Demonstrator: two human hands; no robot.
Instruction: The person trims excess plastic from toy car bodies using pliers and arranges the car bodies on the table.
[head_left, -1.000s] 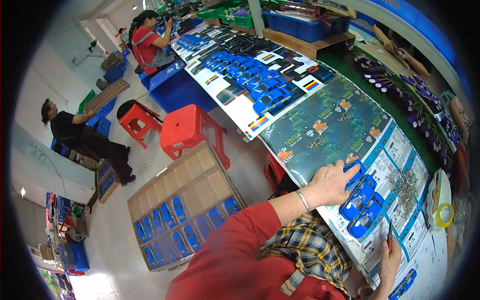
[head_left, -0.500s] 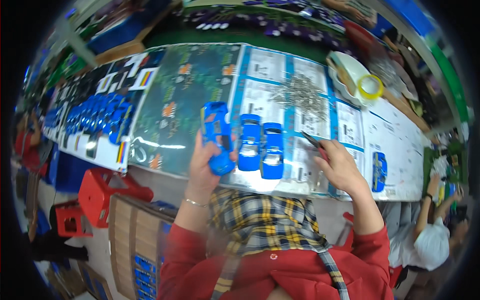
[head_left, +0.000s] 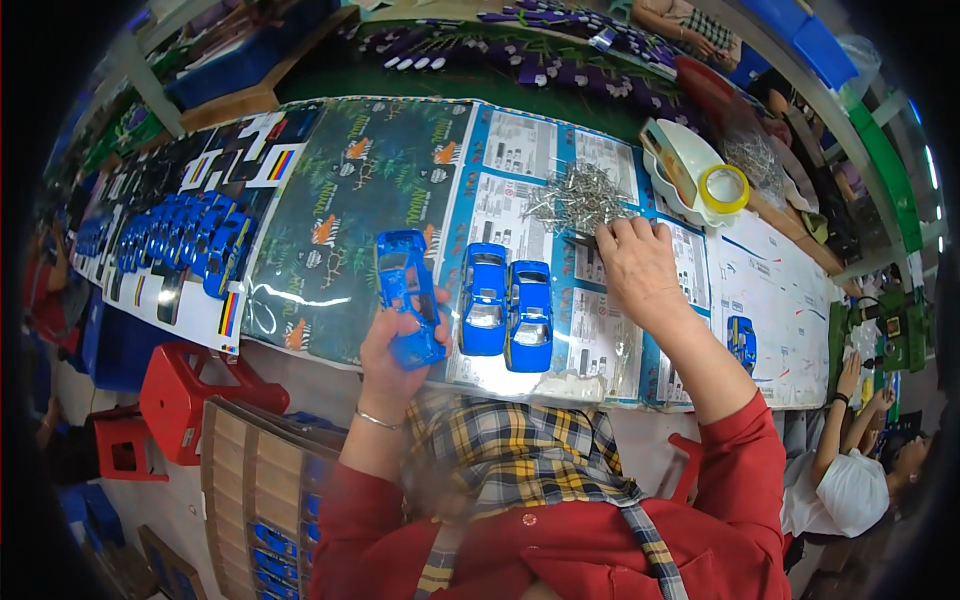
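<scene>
My left hand [head_left: 390, 345] is closed round a blue toy car body [head_left: 408, 300], held tilted above the table's front part. Two more blue toy car bodies, one at left [head_left: 485, 300] and one at right [head_left: 528, 315], lie side by side just right of it. At the near right edge of a pile of thin metal pins [head_left: 580, 197], my right hand [head_left: 640, 265] reaches with fingers bent down. Its palm and whatever it may hold are hidden below it.
Rows of blue car bodies [head_left: 185, 230] lie at the table's left. A white scalloped bowl [head_left: 665, 175] and yellow tape roll [head_left: 723, 188] stand at the back right. Another blue car body [head_left: 741, 342] lies far right. Red stools [head_left: 175, 400] stand left; a co-worker [head_left: 845, 490] is at right.
My right hand has moved forward and left to the pin pile; the red-handled pointed tool it held is no longer visible. My left hand still holds the car body.
</scene>
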